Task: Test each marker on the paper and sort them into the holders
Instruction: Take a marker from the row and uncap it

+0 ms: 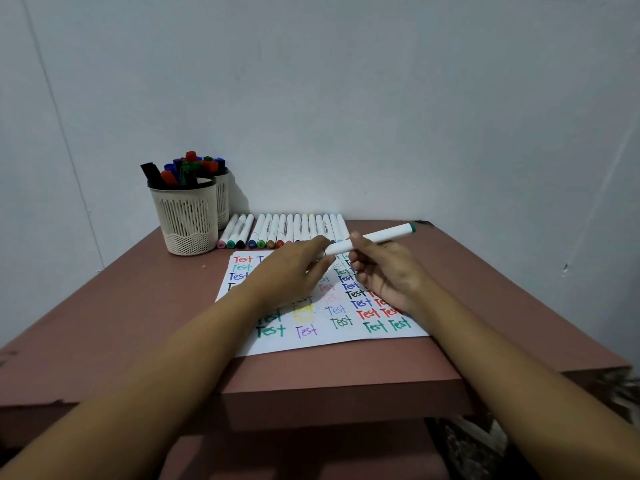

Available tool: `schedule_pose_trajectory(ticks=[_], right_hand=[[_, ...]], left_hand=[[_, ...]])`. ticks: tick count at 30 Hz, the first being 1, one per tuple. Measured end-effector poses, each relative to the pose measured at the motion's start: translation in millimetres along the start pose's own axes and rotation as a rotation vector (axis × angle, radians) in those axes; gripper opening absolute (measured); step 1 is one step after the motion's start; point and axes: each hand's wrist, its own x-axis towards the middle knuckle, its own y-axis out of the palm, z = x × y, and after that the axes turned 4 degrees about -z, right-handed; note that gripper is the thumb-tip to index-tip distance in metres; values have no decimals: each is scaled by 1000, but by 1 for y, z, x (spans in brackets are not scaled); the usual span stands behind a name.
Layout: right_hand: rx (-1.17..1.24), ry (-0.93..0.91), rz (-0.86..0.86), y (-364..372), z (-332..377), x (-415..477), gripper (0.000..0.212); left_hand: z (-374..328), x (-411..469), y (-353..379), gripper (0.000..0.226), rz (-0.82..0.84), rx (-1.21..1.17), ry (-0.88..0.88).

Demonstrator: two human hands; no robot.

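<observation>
Both hands hold one white marker (375,238) with a teal end cap, tilted up to the right above the paper (332,341). My right hand (388,271) grips its middle; my left hand (294,271) pinches its left end. The paper is covered with the word "Test" in many colours. A row of several white markers (287,230) lies along the paper's far edge. Two cream mesh holders stand at the back left, the front holder (185,220) and the rear holder (223,202), both filled with dark-capped markers.
The brown table (138,323) ends against a pale wall (346,98) at the back. Its front edge drops to a lower shelf (311,445). Patterned fabric (616,386) shows at the right, beyond the table corner.
</observation>
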Motion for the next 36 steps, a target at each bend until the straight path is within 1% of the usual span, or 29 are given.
schedule_pose_trajectory(ticks=[4,9,11,12,14,16,18,19,21,23,25,26,29,31,33,36], right_hand=[[27,-49,23,-1,0,2,14],[55,-67,59,-2,1,0,10],[52,-82,72,-4,1,-1,8],[46,-88,70,-5,1,-1,8],[28,-96,40,-4,1,-1,9],[47,-97,-12,-2,2,-1,12],[156,-78,-72,-4,5,0,15],[230,-57,-92,-7,6,0,15],[350,-12,-110,-12,8,1,13],[388,-6,-126,-16,9,2,8],[338,-54,-177,-18,8,3,8],[271,-87,-224,-20,8,2,11],[-3,-175,-385,-26,7,-1,22],[-151,-206,-436,-31,7,-1,26],[-241,-226,-434,-33,10,-1,27],[-287,-236,-370,-36,15,-7,28]], left_hand=[[-2,0,0,8,-51,-43,-25],[0,0,2,24,-107,-41,-88],[1,-1,1,29,-106,-15,-116],[0,-1,1,27,-89,-14,-129],[-2,-1,0,27,-50,-16,-163],[-4,-1,-2,39,-29,7,-212],[-2,-1,-4,52,-10,1,-280],[0,0,-5,54,3,-31,-317],[5,-1,-5,46,32,-88,-368],[10,-1,-5,32,37,-96,-391],[13,-2,-5,24,18,-98,-421],[14,-3,-5,23,6,-108,-439],[15,-3,-6,25,-7,-161,-488],[15,-2,-6,28,-2,-160,-497],[15,-1,-7,29,3,-148,-498],[12,0,-7,30,23,-120,-489]])
